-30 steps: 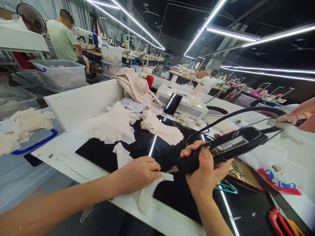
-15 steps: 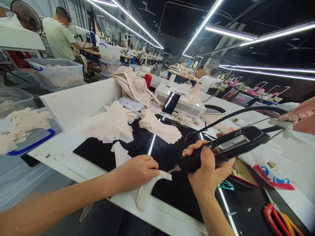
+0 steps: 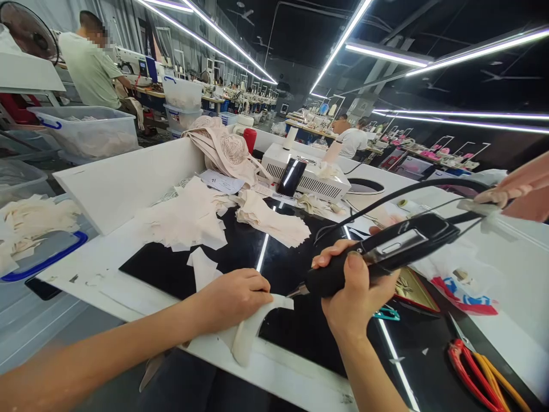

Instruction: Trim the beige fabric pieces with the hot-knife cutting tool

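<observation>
In my right hand (image 3: 355, 297) is a black corded handheld tool (image 3: 386, 249) with a silver inset and a thin metal tip. Its tip points left and meets or nearly meets the edge of a pale, curved fabric piece (image 3: 253, 329). My left hand (image 3: 240, 297) is closed on that piece, fingers pressing it near the table's front edge. Part of the fabric hangs over the edge. Beyond my left hand lies another pale scrap (image 3: 202, 268). Farther back, cut fabric pieces form one loose heap (image 3: 184, 214) and a smaller stack (image 3: 272, 218) on the black tabletop (image 3: 295, 335).
Red-and-orange-handled scissors (image 3: 472, 366) lie at the right, near a shallow tray (image 3: 414, 289) and a plastic bag (image 3: 463, 286). A vented white box (image 3: 304, 171) stands behind with a phone (image 3: 291, 176) against it. Plastic bins (image 3: 90, 131) and a seated person (image 3: 88, 66) are at left.
The whole view has shifted slightly left. My left hand still presses the fabric, and the tool tip now shows more clearly by the fabric's edge.
</observation>
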The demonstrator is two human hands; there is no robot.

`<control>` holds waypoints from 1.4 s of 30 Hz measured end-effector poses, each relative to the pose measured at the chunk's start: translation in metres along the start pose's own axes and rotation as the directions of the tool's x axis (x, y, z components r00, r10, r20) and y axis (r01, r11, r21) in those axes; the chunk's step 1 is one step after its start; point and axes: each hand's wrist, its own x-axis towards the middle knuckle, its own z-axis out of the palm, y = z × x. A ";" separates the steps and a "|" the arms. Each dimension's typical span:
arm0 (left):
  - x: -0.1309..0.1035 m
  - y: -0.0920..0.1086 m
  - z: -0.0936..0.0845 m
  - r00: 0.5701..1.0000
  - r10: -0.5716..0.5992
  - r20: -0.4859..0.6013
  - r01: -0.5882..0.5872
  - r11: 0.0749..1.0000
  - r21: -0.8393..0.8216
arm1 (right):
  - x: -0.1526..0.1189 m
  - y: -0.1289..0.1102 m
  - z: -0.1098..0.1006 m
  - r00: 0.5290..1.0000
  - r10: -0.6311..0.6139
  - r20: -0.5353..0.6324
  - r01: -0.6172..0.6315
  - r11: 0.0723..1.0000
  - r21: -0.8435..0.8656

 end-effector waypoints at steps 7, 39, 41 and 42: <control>0.000 -0.001 0.000 1.000 0.017 -0.007 -0.016 1.000 0.013 | -0.001 0.006 -0.003 1.000 -0.003 0.027 0.004 1.000 -0.023; 0.003 0.002 -0.006 1.000 0.007 0.020 -0.008 1.000 0.020 | -0.009 -0.008 -0.003 1.000 0.007 0.008 -0.007 1.000 -0.007; 0.003 0.001 -0.006 1.000 0.008 0.025 -0.009 1.000 0.022 | -0.010 -0.007 -0.003 1.000 -0.003 0.010 0.003 1.000 -0.016; 0.003 0.001 -0.006 1.000 0.009 0.027 -0.010 1.000 0.024 | -0.011 -0.007 -0.003 1.000 -0.003 0.010 0.004 1.000 -0.023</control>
